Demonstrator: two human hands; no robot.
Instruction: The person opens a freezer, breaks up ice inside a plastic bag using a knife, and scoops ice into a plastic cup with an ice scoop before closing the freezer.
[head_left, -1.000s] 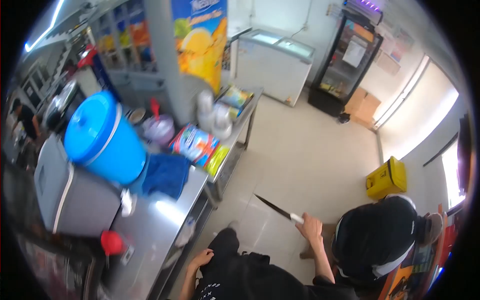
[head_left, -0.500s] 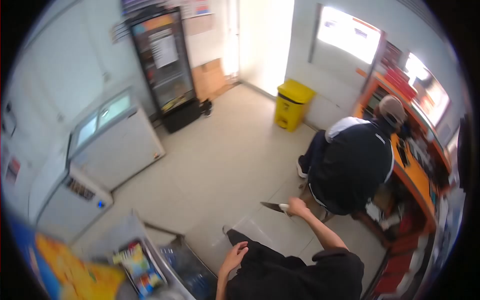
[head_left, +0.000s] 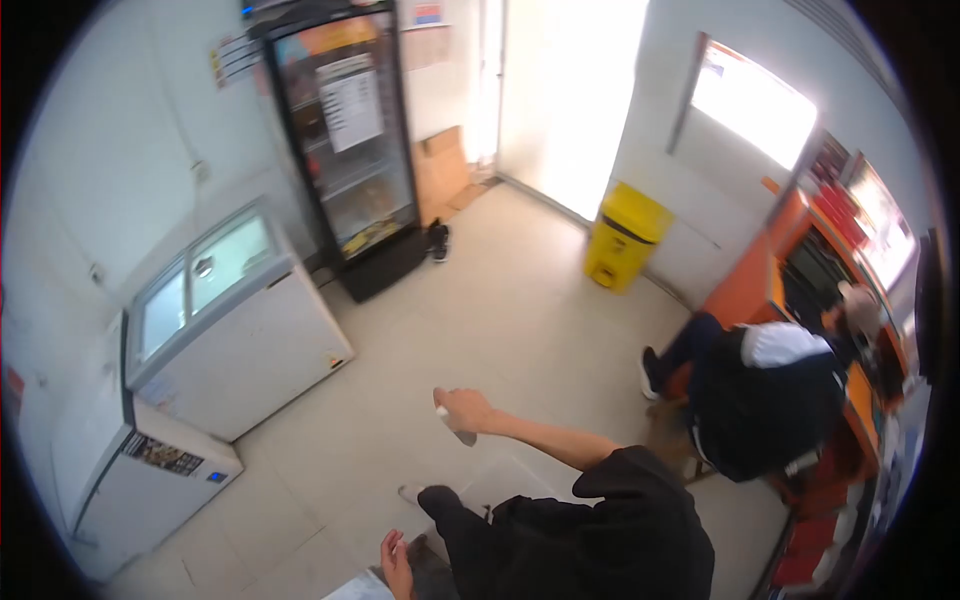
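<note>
My right hand (head_left: 464, 411) is closed around the pale handle of a knife (head_left: 465, 437), held out over the floor. Its grey blade shows just below my fist, pointing down and back toward me; the rest is hidden by the hand. Low in the view, my left hand (head_left: 397, 566) hangs beside my dark trouser leg with its fingers loosely bent and nothing visible in them. It is near a pale surface at the bottom edge.
A person (head_left: 765, 400) sits on a stool at an orange desk (head_left: 740, 265) to the right. A yellow pedal bin (head_left: 627, 240) stands by the bright doorway. On the left are a glass-door fridge (head_left: 345, 170), a chest freezer (head_left: 255, 345) and a second white freezer (head_left: 160, 490). Black shoes (head_left: 438, 242) lie beside the fridge.
My right hand has swung left with the knife, whose blade has turned from pointing left to pointing down. My left hand has dropped lower and left. The whole view has shifted.
</note>
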